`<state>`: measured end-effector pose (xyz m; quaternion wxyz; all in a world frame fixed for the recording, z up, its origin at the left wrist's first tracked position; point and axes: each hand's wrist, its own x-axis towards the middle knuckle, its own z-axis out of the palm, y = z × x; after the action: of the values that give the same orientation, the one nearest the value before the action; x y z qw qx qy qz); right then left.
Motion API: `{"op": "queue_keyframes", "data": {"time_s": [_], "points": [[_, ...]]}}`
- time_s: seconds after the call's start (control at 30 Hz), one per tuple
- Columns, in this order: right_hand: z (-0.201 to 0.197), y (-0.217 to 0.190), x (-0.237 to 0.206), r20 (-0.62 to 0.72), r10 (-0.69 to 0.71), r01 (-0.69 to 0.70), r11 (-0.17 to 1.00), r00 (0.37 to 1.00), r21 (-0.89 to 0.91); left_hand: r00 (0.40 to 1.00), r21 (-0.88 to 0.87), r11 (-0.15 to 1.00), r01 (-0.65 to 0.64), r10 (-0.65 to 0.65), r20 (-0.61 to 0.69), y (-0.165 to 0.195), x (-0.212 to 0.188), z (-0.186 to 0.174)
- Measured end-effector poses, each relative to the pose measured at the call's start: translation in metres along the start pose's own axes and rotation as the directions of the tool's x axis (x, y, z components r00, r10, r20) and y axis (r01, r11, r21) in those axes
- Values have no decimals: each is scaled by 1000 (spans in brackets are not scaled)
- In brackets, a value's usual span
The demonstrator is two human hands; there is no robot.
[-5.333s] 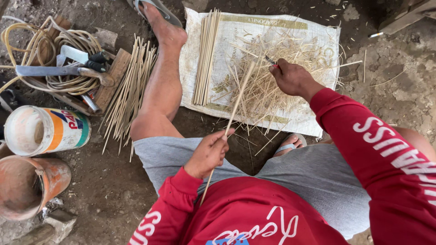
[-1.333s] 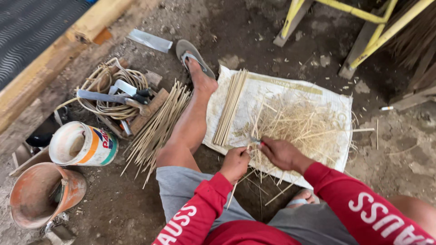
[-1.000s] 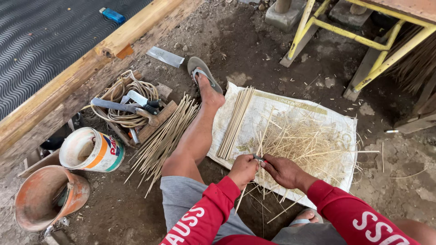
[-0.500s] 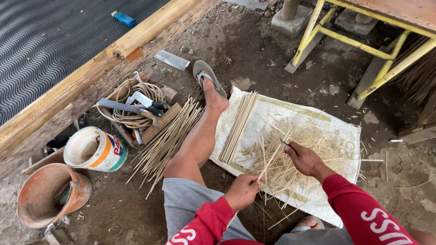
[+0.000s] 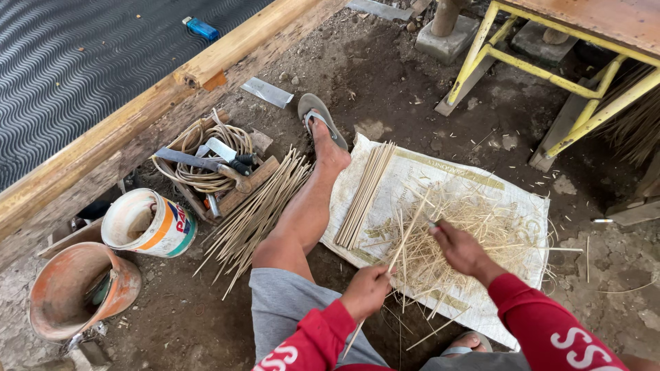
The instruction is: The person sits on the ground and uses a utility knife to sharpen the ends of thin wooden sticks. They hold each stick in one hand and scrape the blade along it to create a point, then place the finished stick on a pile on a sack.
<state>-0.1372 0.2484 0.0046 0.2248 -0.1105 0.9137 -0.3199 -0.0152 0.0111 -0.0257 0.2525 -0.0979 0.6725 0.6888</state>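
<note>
1. Holding a thin stick (image 5: 402,244), the left hand (image 5: 366,292) is clenched round its lower part, just above the lap.
2. From that grip the stick's long axis runs up and away to the right, its far end over the sack (image 5: 440,178); a short tail pokes out below the fist toward the person's body.
3. The right hand (image 5: 462,249) sits beside the stick's upper half, fingers pinched on something small and dark at the tips; what it is cannot be told. It is closed, not touching the stick as far as can be seen.
4. Between the hands the stick slants, with the left hand at the near end and the right hand nearer the far end.
5. Under both lies a heap of shavings (image 5: 474,233) on the sack, and a neat bundle (image 5: 364,192) of finished sticks lies at the sack's left edge, beside the bare leg (image 5: 302,220).
</note>
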Motion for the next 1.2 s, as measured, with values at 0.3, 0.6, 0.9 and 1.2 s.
{"op": "queue_keyframes", "data": {"time_s": [0.3,0.6,0.9,1.2], "points": [[34,-38,-31,140,-121,145,974,983,-175,994,-73,991,-108,106,-34,28,44,14],[25,-42,-21,105,-47,77,951,993,-299,982,50,983,-178,180,-61,35,29,11],[39,-16,-1,-57,-124,99,940,991,-327,967,205,957,-205,231,-109,21,33,11],[-18,36,29,36,283,-261,923,959,-283,985,84,983,-165,160,61,-8,15,20]]}}
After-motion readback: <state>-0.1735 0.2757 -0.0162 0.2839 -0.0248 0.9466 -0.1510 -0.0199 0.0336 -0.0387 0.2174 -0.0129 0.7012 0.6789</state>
